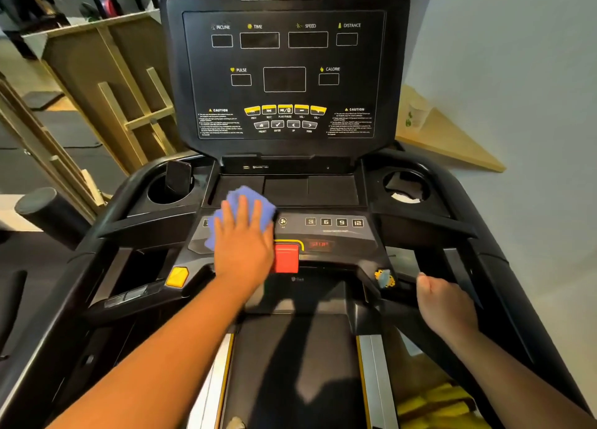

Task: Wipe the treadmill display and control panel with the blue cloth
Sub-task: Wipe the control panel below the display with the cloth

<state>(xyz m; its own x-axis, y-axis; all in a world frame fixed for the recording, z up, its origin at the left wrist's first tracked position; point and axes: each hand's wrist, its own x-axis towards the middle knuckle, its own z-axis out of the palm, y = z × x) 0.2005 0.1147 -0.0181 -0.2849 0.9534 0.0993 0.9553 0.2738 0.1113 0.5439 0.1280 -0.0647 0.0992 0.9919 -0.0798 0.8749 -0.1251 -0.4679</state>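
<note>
Treadmill wiping is looking partway through: the left hand (243,238), fingers spread flat, is pressing the crumpled blue cloth (240,213) onto the grey control panel (339,234) at nine o'clock of the red stop button (286,258), while the right hand (444,305) is gripping the black handrail (400,302) and the upright black display (284,73) is seemingly awaiting attention.

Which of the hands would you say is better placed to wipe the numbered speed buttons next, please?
Left. The left hand already presses the crumpled blue cloth flat on the black control panel, beside those buttons; the right hand grips the black side handrail.
</note>
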